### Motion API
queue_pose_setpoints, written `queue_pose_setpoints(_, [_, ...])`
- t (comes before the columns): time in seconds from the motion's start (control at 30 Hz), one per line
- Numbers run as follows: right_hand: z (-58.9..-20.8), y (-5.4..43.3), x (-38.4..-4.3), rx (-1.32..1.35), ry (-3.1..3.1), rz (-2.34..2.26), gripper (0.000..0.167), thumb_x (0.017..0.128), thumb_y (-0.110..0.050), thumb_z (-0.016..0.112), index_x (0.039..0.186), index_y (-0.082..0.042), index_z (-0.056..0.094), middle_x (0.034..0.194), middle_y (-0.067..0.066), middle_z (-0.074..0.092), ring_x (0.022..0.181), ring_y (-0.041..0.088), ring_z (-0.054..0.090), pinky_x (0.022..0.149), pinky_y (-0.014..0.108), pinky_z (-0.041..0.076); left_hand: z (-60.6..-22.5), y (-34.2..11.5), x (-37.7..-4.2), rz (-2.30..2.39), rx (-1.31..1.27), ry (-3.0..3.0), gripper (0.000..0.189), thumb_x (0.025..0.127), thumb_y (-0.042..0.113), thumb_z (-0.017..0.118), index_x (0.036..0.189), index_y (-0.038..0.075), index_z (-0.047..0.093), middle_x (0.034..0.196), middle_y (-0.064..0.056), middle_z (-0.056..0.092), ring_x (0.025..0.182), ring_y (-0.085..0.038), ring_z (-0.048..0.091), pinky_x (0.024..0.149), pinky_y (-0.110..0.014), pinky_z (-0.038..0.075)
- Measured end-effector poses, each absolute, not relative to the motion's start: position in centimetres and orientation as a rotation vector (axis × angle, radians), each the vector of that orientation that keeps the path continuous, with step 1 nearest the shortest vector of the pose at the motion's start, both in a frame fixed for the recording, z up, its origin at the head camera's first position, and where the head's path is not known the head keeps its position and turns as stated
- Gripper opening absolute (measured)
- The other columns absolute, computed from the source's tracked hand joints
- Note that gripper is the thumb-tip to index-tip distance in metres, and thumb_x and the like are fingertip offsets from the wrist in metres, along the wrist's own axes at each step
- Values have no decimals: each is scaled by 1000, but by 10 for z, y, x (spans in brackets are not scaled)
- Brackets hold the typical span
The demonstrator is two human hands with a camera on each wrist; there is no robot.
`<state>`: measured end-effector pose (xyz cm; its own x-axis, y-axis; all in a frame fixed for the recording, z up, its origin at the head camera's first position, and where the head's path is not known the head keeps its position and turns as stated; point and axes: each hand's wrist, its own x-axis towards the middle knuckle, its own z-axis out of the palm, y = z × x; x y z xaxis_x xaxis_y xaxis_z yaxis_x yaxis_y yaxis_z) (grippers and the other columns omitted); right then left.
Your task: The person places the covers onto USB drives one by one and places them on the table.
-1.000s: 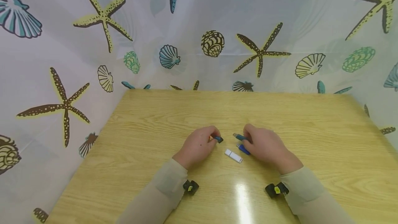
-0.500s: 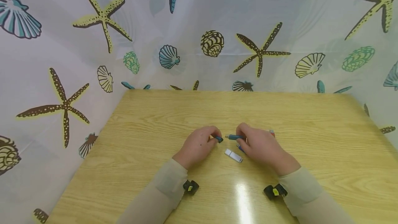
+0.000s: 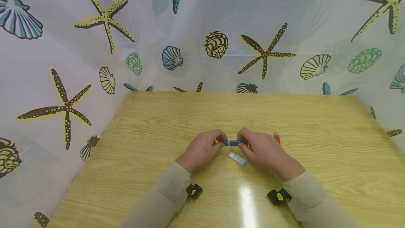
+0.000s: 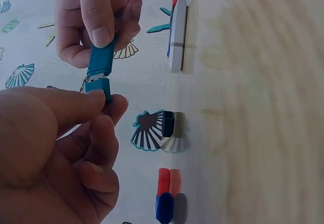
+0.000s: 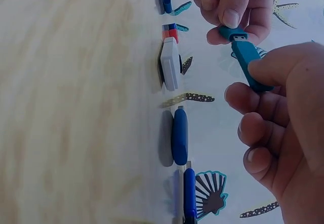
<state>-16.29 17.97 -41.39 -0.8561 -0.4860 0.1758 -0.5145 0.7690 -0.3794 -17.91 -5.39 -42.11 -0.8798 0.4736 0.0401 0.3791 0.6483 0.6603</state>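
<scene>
Drive (image 4: pixel 103 59) and cap (image 4: pixel 97 86), both teal, are held end to end just above a wood-grain counter (image 3: pixel 152 133). The drive's body is pinched between thumb and fingers of the right hand (image 3: pixel 264 149); the cap is gripped by thumb and forefinger of the left hand (image 3: pixel 200 149). By its looks, the drive is judged light and stiff, its smooth casing perhaps a little slippery. The metal plug (image 5: pixel 239 37), partly bared between the two pieces, is rated the delicate part, best spared sideways strain. The body is best held by its flat faces, well back from the metal, and the tiny cap by its sides, clear of its mouth. Nothing closer to a container than the cap is shown; whether the plug's tip is lodged inside cannot be told. On the counter, a white stick (image 3: pixel 238 158) is laid nearby, and a red stick (image 3: pixel 277 138) is partly hidden by the right hand.
</scene>
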Motion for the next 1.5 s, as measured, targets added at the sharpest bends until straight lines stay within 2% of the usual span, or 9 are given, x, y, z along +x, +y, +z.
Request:
queue_pose_setpoints(0.33, [-416, 179, -164, 831, -2884, 671, 13, 99, -21, 66, 108, -20, 57, 66, -12, 46, 51, 5, 40, 48, 25, 34, -419, -54, -177, 1059, 754, 2691, 14, 102, 24, 63, 115, 24, 68, 96, 14, 64, 80, -10, 55, 69, -28, 48])
queue_pose_setpoints(0.53, [-417, 180, -164, 806, -2892, 760, 9, 101, -21, 63, 108, -21, 57, 65, -11, 45, 50, 6, 38, 48, 26, 34, -419, -54, -176, 1117, 746, 2664, 11, 102, 24, 63, 112, 24, 69, 92, 14, 63, 77, -11, 54, 66, -28, 47])
queue_pose_setpoints(0.73, [-416, 179, -163, 828, -2872, 862, 9, 101, -19, 63, 106, -20, 56, 65, -10, 43, 51, 6, 37, 49, 25, 33, -417, -53, -176, 1188, 760, 2639, 8, 101, 22, 64, 107, 23, 71, 95, 15, 65, 79, -10, 55, 69, -28, 48])
queue_pose_setpoints(1.2, [-411, 179, -162, 873, -2880, 988, 9, 102, -16, 63, 106, -19, 55, 65, -9, 43, 52, 6, 37, 49, 25, 33, -413, -49, -174, 1139, 832, 2695, 8, 102, 19, 63, 106, 19, 71, 98, 13, 65, 82, -7, 57, 72, -24, 50])
queue_pose_setpoints(1.5, [-413, 178, -162, 876, -2955, 948, 8, 101, -20, 64, 101, -21, 56, 65, -8, 43, 54, 8, 38, 50, 26, 33, -417, -47, -174, 1095, 867, 2668, 9, 102, 20, 64, 107, 20, 71, 91, 14, 62, 80, -7, 56, 71, -25, 49])
